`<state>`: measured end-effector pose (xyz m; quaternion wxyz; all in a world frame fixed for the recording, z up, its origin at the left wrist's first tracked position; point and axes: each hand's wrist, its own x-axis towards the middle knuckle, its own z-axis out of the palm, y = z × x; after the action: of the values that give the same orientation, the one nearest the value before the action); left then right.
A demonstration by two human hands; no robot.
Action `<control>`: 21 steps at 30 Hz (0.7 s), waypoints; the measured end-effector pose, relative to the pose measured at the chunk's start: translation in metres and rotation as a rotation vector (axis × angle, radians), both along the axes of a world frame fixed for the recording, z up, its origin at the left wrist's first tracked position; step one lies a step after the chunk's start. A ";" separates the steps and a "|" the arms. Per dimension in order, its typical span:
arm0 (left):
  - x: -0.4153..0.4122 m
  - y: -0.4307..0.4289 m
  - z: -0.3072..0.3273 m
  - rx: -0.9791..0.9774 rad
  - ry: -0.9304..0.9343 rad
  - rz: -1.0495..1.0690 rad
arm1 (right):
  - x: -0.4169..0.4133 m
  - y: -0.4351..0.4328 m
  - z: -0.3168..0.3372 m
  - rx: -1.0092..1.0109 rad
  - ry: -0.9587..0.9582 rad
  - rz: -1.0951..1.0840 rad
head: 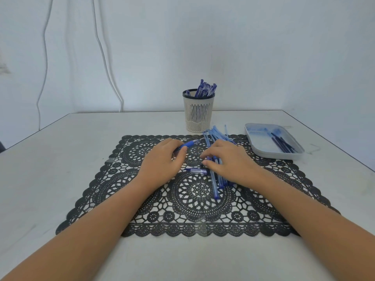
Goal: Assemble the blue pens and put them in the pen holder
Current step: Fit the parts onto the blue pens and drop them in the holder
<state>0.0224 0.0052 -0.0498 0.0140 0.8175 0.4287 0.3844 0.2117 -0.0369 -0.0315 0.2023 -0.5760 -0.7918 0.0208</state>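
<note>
A short pen piece [196,170] lies on the lace mat [182,220] between my hands. My left hand [162,159] grips a blue pen [187,146]. My right hand [229,161] rests bent-fingered on the loose barrels [216,185]; whether it holds one I cannot tell. Farther right, the tray [274,158]; beyond, the pen holder [198,114] with pens [205,89] inside.

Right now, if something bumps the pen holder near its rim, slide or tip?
Probably tips: the pen holder is tall and tapers to a narrower base. Its slotted walls suggest it is light, and the pens inside lean right, likely biasing a fall that way. On the bare table, a low push may slide it.
</note>
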 end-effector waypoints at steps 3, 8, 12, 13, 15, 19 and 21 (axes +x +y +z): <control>0.000 0.000 0.000 0.001 0.018 -0.002 | -0.004 0.003 -0.001 0.002 -0.022 0.001; 0.000 -0.001 0.001 -0.008 0.022 -0.006 | -0.002 0.004 0.001 -0.002 0.256 0.008; 0.000 -0.002 0.002 -0.019 0.029 -0.022 | 0.007 0.004 0.010 -0.091 0.824 -0.021; 0.000 -0.003 0.002 -0.020 0.031 -0.022 | 0.008 0.003 0.011 -0.094 0.896 -0.023; 0.000 -0.003 0.003 -0.019 0.035 -0.025 | 0.007 0.003 0.012 -0.085 0.970 -0.017; 0.000 -0.003 0.002 -0.011 0.039 -0.034 | 0.004 0.004 0.012 -0.081 0.965 0.009; 0.001 -0.004 0.003 -0.012 0.038 -0.037 | 0.004 0.006 0.011 -0.083 0.965 0.005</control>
<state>0.0229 0.0017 -0.0471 0.0177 0.8324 0.4158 0.3658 0.2156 -0.0313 -0.0208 0.5230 -0.5062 -0.6077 0.3177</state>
